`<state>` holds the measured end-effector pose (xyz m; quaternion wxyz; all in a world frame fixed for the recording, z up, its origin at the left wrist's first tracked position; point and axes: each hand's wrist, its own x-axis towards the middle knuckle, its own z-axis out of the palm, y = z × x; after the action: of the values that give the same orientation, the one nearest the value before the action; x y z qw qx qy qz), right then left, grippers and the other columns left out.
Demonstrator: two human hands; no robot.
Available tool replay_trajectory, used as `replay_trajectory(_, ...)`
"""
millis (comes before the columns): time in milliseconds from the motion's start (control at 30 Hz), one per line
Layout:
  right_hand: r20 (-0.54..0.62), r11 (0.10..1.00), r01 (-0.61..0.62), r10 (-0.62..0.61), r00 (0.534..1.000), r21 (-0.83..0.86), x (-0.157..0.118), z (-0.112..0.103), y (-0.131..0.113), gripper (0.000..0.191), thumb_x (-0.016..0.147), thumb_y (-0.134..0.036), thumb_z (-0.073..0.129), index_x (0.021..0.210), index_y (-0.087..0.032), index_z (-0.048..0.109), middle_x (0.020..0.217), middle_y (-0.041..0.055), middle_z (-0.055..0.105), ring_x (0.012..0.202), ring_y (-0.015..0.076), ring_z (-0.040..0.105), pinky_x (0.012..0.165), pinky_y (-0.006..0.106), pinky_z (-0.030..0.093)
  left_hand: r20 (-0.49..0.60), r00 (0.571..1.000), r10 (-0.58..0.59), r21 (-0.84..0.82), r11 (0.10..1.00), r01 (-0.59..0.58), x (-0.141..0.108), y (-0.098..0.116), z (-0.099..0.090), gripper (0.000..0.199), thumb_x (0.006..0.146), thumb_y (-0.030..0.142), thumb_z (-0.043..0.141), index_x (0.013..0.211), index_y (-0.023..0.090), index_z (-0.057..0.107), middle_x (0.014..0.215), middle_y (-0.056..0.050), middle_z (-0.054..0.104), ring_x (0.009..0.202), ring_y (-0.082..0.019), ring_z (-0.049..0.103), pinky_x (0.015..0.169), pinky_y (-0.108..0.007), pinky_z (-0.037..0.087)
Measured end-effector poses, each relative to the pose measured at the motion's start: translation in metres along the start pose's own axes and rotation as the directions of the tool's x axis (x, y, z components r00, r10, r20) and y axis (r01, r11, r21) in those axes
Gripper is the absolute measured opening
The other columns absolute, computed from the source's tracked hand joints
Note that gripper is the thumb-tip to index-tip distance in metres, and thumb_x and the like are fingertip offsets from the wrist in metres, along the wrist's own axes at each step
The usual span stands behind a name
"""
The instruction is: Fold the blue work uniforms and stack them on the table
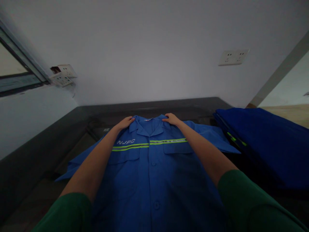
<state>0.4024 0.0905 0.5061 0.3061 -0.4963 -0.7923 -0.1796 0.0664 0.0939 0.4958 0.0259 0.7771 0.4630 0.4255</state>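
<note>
A blue work shirt (145, 180) lies spread face up, collar away from me, sleeves out to both sides. Yellow-green striped tape crosses its chest, with the letters NJPC above the tape on the left. My left hand (126, 122) grips the shirt at the left shoulder beside the collar. On the other side of the collar, my right hand (171, 119) holds the right shoulder the same way. Fingertips of both hands are partly hidden by the fabric. The front placket appears closed, with buttons showing down the middle.
Folded dark blue cloth with yellow-green strips (270, 138) is stacked at the right. A dark raised edge (149, 105) runs along the wall behind the shirt. Wall sockets (233, 57) are at upper right; more sockets (64, 75) hang loosely near the window frame (21, 61).
</note>
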Motion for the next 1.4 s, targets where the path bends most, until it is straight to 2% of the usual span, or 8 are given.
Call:
replay_trajectory(333,-0.034,0.987,-0.007,0.012,0.999,0.164,0.000,0.007,-0.005,0.035,0.077,-0.024,0.072,0.109,-0.012,0.066,0.111,0.0098,0.068,0.099,0.0193,0.062,0.086,0.027,0.045,0.088,0.985,-0.149,-0.486,0.856,0.173,-0.004,-0.004,0.012,0.056,0.053,0.050,0.083,0.094,0.015,0.069,0.087,-0.005,0.073,0.081,-0.024,0.068,0.077,-0.034,0.055)
replay_trajectory(500,-0.176,0.982,-0.046,0.079,0.981,0.181,-0.001,0.000,-0.015,0.031,0.091,-0.039,0.055,0.107,-0.016,0.068,0.110,0.0111,0.067,0.104,0.0219,0.059,0.089,0.032,0.044,0.113,0.976,-0.187,-0.624,0.751,0.217,0.000,-0.005,0.017,0.048,0.070,0.056,0.072,0.092,0.014,0.071,0.085,-0.008,0.075,0.081,-0.025,0.070,0.079,-0.037,0.056)
replay_trajectory(600,-0.346,0.979,-0.003,0.074,0.935,0.202,0.004,-0.002,-0.042,0.027,0.094,-0.034,0.049,0.098,-0.016,0.069,0.104,0.0106,0.068,0.103,0.0224,0.058,0.090,0.034,0.043,0.087,0.979,-0.185,-0.701,0.687,0.192,0.000,-0.008,0.020,0.044,0.076,0.055,0.066,0.088,0.013,0.072,0.084,-0.008,0.075,0.082,-0.023,0.070,0.083,-0.037,0.055)
replay_trajectory(733,-0.138,0.867,0.147,-0.091,0.986,0.477,0.023,0.013,-0.100,0.023,0.096,-0.025,0.043,0.099,-0.015,0.064,0.077,0.0022,0.067,0.076,0.0143,0.062,0.077,0.026,0.047,0.039,0.991,-0.124,-0.705,0.699,0.116,-0.002,-0.010,0.023,0.047,0.070,0.054,0.071,0.094,0.013,0.071,0.089,-0.007,0.075,0.085,-0.021,0.069,0.087,-0.035,0.053)
replay_trajectory(967,-0.069,0.640,0.076,-0.037,0.997,0.765,0.051,0.043,-0.158,0.027,0.093,-0.026,0.048,0.116,-0.015,0.057,0.103,0.0040,0.063,0.073,0.0100,0.056,0.074,0.025,0.048,-0.044,0.999,0.021,-0.394,0.918,-0.036,-0.003,-0.004,0.010,0.057,0.067,0.063,0.068,0.092,0.012,0.070,0.086,-0.007,0.073,0.080,-0.021,0.064,0.076,-0.031,0.050)
replay_trajectory(1100,-0.021,0.573,0.039,-0.039,0.999,0.819,0.053,0.049,-0.155,0.035,0.086,-0.020,0.055,0.121,-0.016,0.058,0.079,-0.0019,0.060,0.062,0.0098,0.052,0.067,0.025,0.048,-0.078,0.992,0.101,-0.119,0.987,-0.110,-0.001,0.000,0.006,0.052,0.070,0.061,0.065,0.086,0.012,0.069,0.078,-0.004,0.069,0.075,-0.019,0.060,0.068,-0.026,0.045)
replay_trajectory(1233,-0.077,0.674,0.039,0.027,0.997,0.737,0.056,0.053,-0.149,0.032,0.080,-0.013,0.059,0.112,-0.017,0.063,0.067,-0.0051,0.056,0.062,0.0112,0.054,0.069,0.026,0.049,-0.158,0.982,0.100,0.099,0.991,-0.085,-0.001,-0.003,0.011,0.042,0.076,0.054,0.060,0.076,0.013,0.067,0.066,-0.001,0.063,0.065,-0.016,0.055,0.058,-0.024,0.037)
replay_trajectory(1400,-0.218,0.812,0.093,0.043,0.975,0.577,0.049,0.051,-0.149,0.027,0.079,-0.006,0.055,0.103,-0.016,0.064,0.088,0.0026,0.063,0.087,0.0163,0.059,0.087,0.032,0.047,-0.180,0.982,0.055,0.329,0.944,0.007,0.000,-0.006,0.023,0.037,0.084,0.047,0.053,0.071,0.015,0.065,0.066,-0.003,0.062,0.065,-0.017,0.056,0.059,-0.025,0.035)
